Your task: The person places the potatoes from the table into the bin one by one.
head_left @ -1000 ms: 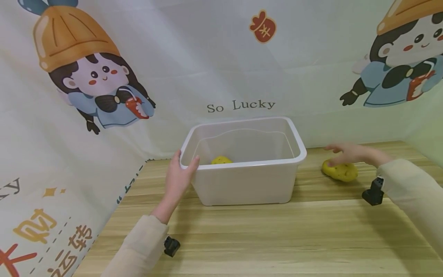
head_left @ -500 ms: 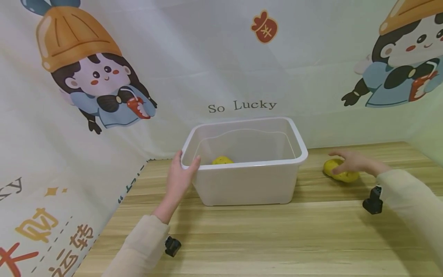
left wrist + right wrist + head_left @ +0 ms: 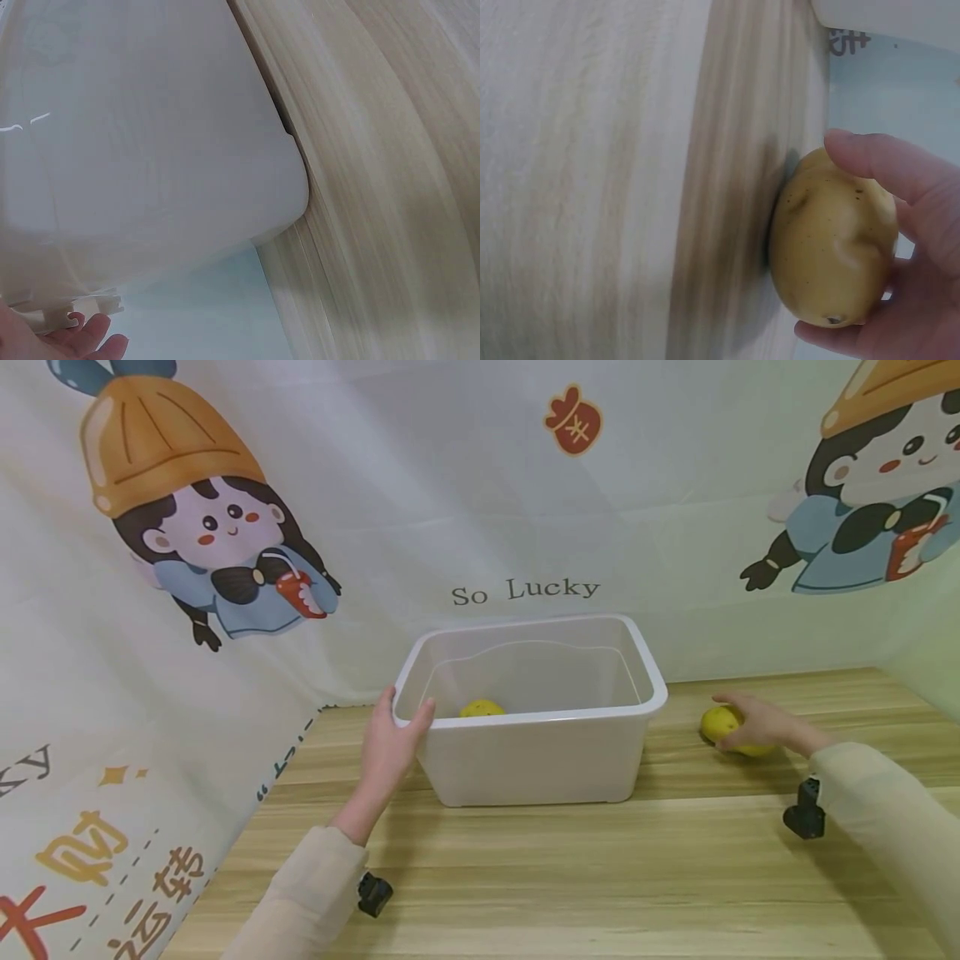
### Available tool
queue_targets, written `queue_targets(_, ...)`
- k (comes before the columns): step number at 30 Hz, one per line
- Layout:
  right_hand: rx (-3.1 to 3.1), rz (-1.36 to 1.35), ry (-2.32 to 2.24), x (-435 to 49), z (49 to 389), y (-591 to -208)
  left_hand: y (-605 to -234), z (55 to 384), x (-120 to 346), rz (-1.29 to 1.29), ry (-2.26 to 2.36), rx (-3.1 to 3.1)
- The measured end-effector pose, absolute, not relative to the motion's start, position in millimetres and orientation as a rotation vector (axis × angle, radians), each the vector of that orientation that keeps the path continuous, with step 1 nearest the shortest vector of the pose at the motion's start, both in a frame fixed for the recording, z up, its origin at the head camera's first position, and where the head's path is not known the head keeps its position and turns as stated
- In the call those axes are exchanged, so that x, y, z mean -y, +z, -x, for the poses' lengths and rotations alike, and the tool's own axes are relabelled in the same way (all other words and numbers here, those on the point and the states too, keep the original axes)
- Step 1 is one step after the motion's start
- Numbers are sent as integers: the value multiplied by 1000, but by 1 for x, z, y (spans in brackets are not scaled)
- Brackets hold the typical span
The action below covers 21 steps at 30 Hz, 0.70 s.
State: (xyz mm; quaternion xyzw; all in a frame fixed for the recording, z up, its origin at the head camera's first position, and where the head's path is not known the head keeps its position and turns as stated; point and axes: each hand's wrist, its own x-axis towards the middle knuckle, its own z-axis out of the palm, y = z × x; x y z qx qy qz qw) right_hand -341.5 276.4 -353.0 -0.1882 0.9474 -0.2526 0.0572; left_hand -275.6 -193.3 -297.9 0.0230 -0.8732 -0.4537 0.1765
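Note:
A white plastic bin [image 3: 532, 760] stands on the wooden table, and my left hand [image 3: 386, 747] grips its left rim, thumb at the front corner. In the left wrist view, the curled fingertips [image 3: 94, 337] show under the rim. Inside the bin lies a yellow potato [image 3: 482, 707], partly hidden by the front wall. To the bin's right, my right hand [image 3: 765, 724] holds another potato [image 3: 832, 240] on the table, thumb on one side and fingers on the other. A further yellow bulge shows beneath the thumb; whether it is a separate potato I cannot tell.
The wooden table [image 3: 570, 877] extends in front of the bin. A printed white cloth [image 3: 420, 485] hangs close behind the bin and along the left side. Small black devices hang under both sleeves.
My right hand has come down over the potato, and its fingers and thumb have closed around it. The left hand and the bin have stayed in place.

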Motion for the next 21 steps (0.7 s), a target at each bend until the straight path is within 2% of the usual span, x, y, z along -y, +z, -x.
queue_targets(21,-2929,553,-780,-275,341,-358,-298,276,194,-71,-1294,2475)
